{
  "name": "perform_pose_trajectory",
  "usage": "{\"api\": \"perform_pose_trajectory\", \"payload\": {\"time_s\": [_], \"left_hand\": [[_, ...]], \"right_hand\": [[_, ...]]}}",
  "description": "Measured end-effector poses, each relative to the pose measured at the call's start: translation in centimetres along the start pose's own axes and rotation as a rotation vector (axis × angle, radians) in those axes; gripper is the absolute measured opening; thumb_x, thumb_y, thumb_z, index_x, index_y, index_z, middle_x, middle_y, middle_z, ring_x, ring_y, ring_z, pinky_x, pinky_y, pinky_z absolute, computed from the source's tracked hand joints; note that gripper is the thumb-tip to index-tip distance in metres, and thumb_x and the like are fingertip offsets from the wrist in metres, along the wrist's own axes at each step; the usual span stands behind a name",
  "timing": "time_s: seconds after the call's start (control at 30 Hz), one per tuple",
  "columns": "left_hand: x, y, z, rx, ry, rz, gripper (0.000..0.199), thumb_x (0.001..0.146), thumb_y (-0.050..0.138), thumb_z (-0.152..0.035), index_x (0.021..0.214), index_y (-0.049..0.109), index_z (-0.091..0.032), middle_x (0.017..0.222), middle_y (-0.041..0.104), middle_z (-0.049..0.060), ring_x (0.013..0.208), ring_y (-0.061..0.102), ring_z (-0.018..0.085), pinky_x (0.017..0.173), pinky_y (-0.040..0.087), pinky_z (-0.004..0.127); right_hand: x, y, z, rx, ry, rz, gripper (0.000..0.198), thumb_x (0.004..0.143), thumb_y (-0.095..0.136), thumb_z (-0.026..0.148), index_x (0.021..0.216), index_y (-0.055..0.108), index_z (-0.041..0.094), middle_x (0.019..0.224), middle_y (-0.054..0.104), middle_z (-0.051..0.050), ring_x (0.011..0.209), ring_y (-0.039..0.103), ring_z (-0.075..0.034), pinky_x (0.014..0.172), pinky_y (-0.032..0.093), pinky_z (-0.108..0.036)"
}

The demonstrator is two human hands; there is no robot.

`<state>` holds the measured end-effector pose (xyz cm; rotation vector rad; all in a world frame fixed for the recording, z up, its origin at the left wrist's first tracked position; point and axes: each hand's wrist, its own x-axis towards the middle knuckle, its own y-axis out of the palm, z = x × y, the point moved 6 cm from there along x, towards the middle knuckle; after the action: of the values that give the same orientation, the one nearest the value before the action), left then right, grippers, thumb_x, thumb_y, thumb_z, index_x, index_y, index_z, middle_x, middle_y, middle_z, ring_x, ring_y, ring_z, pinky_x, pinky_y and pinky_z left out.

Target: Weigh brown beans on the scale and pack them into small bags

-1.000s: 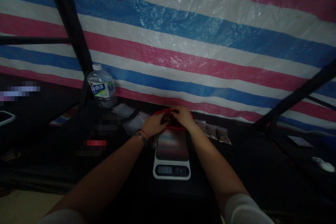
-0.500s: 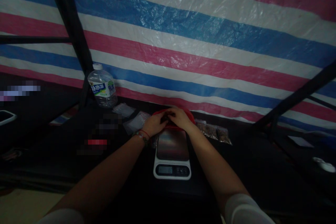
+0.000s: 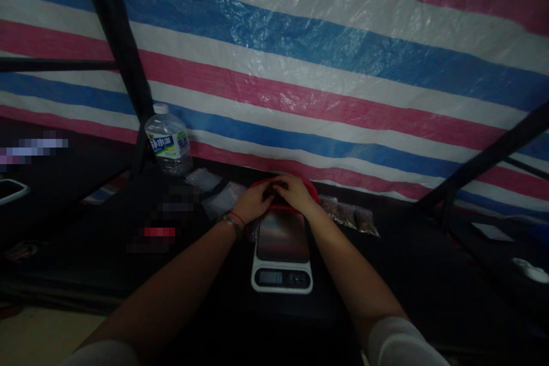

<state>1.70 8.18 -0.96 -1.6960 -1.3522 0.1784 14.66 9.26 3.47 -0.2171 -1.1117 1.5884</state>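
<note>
My left hand (image 3: pixel 254 201) and my right hand (image 3: pixel 294 192) meet over a red bowl (image 3: pixel 312 187) at the far end of a kitchen scale (image 3: pixel 282 279). The fingers of both hands are bent inward and close together, tips down at the bowl. Something dark shows between them, too dim to make out. The bowl's inside is mostly hidden behind my hands. Below my wrists the scale's metal plate (image 3: pixel 283 239) is bare, and its small display is lit but hard to read. Left of the bowl lie clear plastic bags (image 3: pixel 223 199).
Several small filled zip bags (image 3: pixel 346 215) lie in a row right of the bowl. A large clear plastic bottle (image 3: pixel 168 140) stands at the back left beside a dark frame post (image 3: pixel 114 34). Striped plastic sheeting (image 3: pixel 300 63) hangs behind the black table (image 3: pixel 412 286).
Both hands stay over the bowl, with only slight finger movement. The digits on the scale's display look different. The bottle, bags and scale keep their places.
</note>
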Motion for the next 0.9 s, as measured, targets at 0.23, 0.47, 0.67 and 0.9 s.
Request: {"api": "perform_pose_trajectory", "payload": {"time_s": [0.23,0.47,0.67,0.9], "left_hand": [[0.2,0.0,-0.1,-0.045,0.045,-0.022,0.051,0.087,0.053,-0.022,0.138,0.048,-0.017,0.135,0.058,0.012,0.125,0.054,0.024,0.109,0.041,0.043],[0.1,0.6,0.6,0.0,0.022,-0.004,0.058,0.089,0.049,-0.026,0.143,0.039,-0.008,0.143,0.05,0.018,0.133,0.047,0.026,0.113,0.037,0.044],[0.1,0.5,0.4,-0.002,0.024,-0.014,0.056,0.09,0.048,-0.027,0.142,0.039,-0.008,0.144,0.048,0.019,0.134,0.045,0.027,0.114,0.035,0.045],[0.0,-0.3,-0.3,-0.051,0.051,-0.031,0.049,0.085,0.055,-0.025,0.133,0.051,-0.017,0.13,0.061,0.012,0.121,0.056,0.025,0.107,0.042,0.044]], "right_hand": [[-0.1,0.2,-0.1,0.026,-0.022,0.029,0.024,0.079,0.063,0.009,0.099,0.072,0.018,0.101,0.071,-0.006,0.091,0.064,-0.018,0.084,0.049,-0.031],[-0.1,0.2,-0.1,-0.003,-0.017,0.023,0.015,0.08,0.064,0.011,0.091,0.073,0.017,0.092,0.071,-0.005,0.087,0.063,-0.018,0.081,0.047,-0.03],[-0.1,0.1,0.4,-0.013,-0.015,-0.012,0.011,0.082,0.064,0.012,0.088,0.072,0.017,0.091,0.071,-0.005,0.087,0.062,-0.017,0.081,0.045,-0.029],[-0.1,-0.8,0.8,-0.044,-0.024,-0.035,0.015,0.089,0.058,0.018,0.086,0.073,0.017,0.09,0.071,-0.006,0.086,0.062,-0.016,0.082,0.045,-0.028]]}}
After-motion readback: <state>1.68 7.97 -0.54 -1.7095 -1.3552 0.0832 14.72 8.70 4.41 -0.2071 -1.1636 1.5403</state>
